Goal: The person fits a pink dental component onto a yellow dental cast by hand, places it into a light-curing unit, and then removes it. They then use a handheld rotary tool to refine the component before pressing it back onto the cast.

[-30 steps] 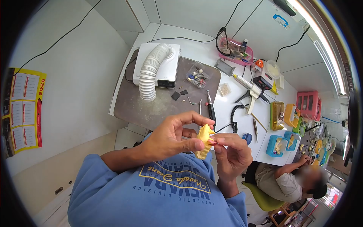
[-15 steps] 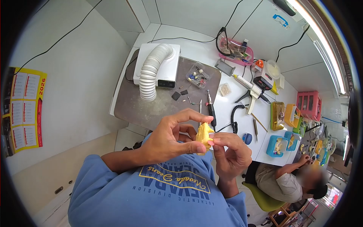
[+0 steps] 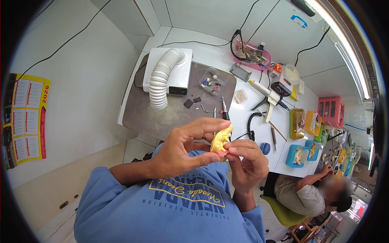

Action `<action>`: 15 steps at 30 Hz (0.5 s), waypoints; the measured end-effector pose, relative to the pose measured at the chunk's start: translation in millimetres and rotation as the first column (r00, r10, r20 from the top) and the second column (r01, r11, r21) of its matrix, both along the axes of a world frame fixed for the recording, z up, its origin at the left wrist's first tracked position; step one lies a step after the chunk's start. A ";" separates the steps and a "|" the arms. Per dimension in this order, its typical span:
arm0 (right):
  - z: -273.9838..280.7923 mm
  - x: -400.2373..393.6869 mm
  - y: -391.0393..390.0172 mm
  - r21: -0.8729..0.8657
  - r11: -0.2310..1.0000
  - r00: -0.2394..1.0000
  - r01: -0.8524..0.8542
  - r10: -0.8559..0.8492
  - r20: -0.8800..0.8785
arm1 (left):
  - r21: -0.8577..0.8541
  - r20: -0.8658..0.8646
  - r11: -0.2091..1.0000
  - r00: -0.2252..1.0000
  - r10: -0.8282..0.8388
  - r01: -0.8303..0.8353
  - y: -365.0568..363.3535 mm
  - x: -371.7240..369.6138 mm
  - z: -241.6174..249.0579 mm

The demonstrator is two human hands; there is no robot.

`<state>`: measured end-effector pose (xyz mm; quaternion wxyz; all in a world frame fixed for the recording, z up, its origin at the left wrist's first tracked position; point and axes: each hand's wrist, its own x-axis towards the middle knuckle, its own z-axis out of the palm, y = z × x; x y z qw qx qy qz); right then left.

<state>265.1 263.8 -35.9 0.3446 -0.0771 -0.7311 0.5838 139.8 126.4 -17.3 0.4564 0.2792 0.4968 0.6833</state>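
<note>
A yellow dental cast [image 3: 221, 139] is in front of my chest, tilted, with its ridged side toward the right. My left hand [image 3: 174, 148] is closed on it, fingers over the top edge and thumb below. My right hand [image 3: 249, 164] pinches at the cast's lower right side with thumb and forefinger. A small pink piece [image 3: 221, 153] shows against the cast between the left thumb and the right fingertips. Those fingertips partly cover it, so its full shape is hidden.
Beyond my hands, a white unit with a ribbed hose [image 3: 159, 77] stands on a dark mat [image 3: 135, 111]. A box of burs [image 3: 211, 81], a rotary handpiece [image 3: 225, 111] and a dispensing gun [image 3: 269, 97] lie near. Blue trays [image 3: 296, 156] stand right, near a seated co-worker [image 3: 302, 194].
The cast has turned in my left hand, showing more of its ridged side. The pink piece now shows more plainly beside the left thumb. My right fingers shifted slightly and still pinch there.
</note>
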 end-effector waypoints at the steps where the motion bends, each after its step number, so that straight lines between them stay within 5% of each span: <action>1: -0.2 -0.3 -0.1 0.009 1.000 1.000 -0.004 0.004 0.000 | -0.007 0.043 1.000 0.999 -0.013 0.013 -0.4 -0.3 -1.2; 15: 3.6 -1.7 11.1 0.287 0.958 0.999 0.019 -0.032 0.040 | -0.116 0.301 0.980 0.946 -0.119 0.160 -0.2 -6.2 -1.6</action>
